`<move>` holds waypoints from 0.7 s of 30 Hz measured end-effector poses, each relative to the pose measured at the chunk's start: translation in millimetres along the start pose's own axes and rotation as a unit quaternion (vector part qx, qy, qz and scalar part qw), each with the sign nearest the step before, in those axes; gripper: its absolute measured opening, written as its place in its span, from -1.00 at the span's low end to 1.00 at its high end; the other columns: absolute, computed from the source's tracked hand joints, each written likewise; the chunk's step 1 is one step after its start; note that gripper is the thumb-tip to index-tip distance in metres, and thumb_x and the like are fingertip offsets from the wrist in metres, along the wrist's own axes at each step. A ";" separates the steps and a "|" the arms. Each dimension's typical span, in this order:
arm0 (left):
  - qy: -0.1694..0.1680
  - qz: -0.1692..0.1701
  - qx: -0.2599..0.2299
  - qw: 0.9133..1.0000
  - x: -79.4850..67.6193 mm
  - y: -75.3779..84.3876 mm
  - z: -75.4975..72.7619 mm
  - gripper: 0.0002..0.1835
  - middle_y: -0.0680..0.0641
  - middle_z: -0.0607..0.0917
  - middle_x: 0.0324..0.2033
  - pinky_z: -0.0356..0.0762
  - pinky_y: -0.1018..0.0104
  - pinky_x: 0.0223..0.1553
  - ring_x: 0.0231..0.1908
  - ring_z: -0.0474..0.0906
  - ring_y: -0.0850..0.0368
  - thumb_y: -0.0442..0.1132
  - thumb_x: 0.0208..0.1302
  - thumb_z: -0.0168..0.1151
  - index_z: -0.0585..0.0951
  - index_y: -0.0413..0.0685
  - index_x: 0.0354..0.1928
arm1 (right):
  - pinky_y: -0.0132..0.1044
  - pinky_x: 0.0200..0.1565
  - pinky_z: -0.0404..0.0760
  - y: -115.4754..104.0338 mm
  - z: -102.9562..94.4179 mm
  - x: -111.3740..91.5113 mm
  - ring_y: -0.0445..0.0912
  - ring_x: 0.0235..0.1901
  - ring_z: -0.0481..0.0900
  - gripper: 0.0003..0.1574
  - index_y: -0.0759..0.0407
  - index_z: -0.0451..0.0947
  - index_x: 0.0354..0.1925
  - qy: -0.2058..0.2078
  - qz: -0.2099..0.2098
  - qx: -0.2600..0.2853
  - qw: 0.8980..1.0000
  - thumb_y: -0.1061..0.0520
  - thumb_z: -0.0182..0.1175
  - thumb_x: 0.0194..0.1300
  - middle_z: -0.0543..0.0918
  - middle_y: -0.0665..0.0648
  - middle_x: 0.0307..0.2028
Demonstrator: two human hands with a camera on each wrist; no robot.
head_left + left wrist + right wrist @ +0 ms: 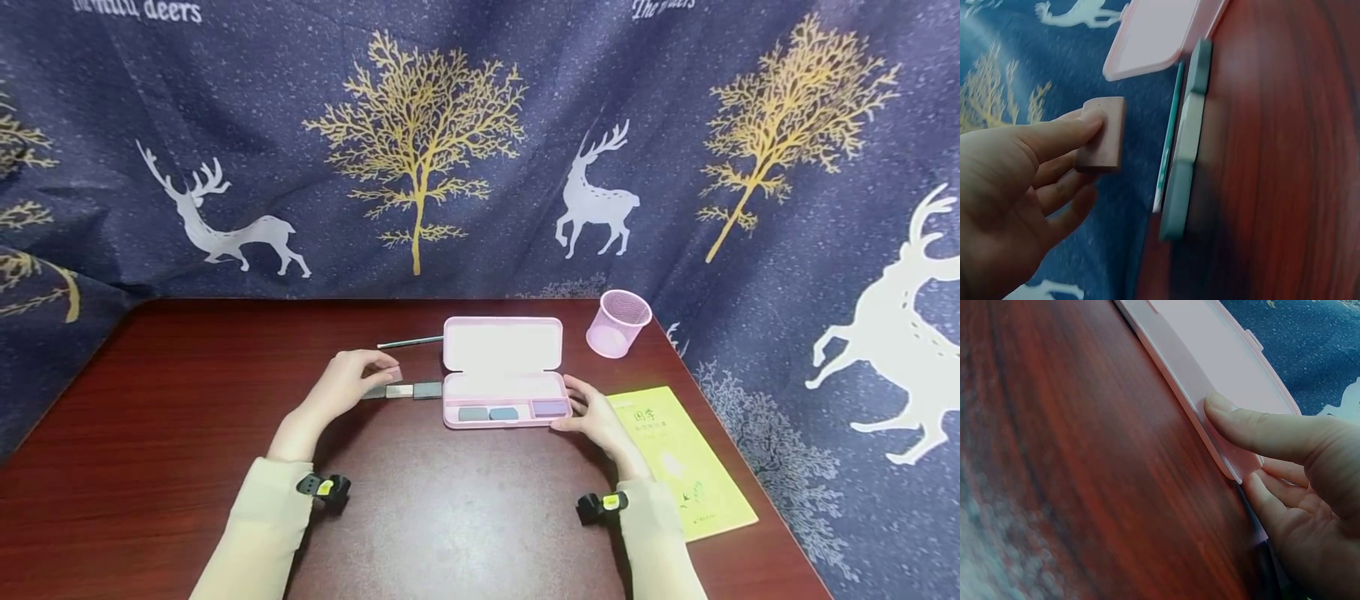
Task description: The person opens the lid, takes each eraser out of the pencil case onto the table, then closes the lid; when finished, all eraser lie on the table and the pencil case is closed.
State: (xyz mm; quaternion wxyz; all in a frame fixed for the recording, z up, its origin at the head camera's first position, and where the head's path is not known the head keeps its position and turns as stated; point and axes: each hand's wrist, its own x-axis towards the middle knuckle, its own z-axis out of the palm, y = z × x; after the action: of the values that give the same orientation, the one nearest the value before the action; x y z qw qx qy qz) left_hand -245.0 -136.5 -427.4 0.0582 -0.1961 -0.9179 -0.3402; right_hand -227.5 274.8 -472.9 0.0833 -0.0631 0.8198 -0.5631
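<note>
Your left grip pinches the pink block, left of frame centre; right grip clamps the pencil case. Likely mid-transfer; next, hold the case steady.

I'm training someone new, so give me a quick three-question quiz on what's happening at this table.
1. Which thing does the left hand pinch? a) the teal pencil, b) the pink block, c) the mesh cup.
2. True or false: the right hand holds one end of the open pink case.
3. How many blocks lie in the row on the table, just left of the case?

Key: 1. b. 2. True. 3. Three.
</note>
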 end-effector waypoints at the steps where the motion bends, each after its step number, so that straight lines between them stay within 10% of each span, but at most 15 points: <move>1: -0.001 -0.004 -0.001 1.000 -1.8 -3.5 -2.4 -0.78 -0.06 0.78 -0.26 0.59 -0.01 0.00 -0.12 0.70 -0.06 -0.17 0.27 0.31 0.72 -0.14 -0.13 | 0.03 0.32 0.34 0.1 0.0 0.0 0.39 0.33 0.28 0.12 0.53 0.01 0.42 0.001 0.000 -0.001 1.000 0.43 0.40 0.02 0.29 0.57 0.29; 21: -0.044 -0.076 0.030 0.996 -26.2 -39.8 -32.4 -0.79 -0.17 0.77 -0.29 0.56 -0.13 -0.01 -0.13 0.67 -0.19 -0.25 0.25 0.32 0.70 -0.25 -0.16 | 0.02 0.30 0.37 -0.9 0.6 -0.2 0.41 0.32 0.28 0.11 0.56 0.01 0.41 0.000 -0.002 0.006 1.000 0.44 0.40 0.01 0.29 0.59 0.28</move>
State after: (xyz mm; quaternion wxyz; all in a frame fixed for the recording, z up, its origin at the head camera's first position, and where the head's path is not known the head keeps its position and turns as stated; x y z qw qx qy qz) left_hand -237.8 -193.4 -433.0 -0.0017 -0.1388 -0.9416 -0.3067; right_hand -227.1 273.9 -472.3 0.0828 -0.0642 0.8164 -0.5679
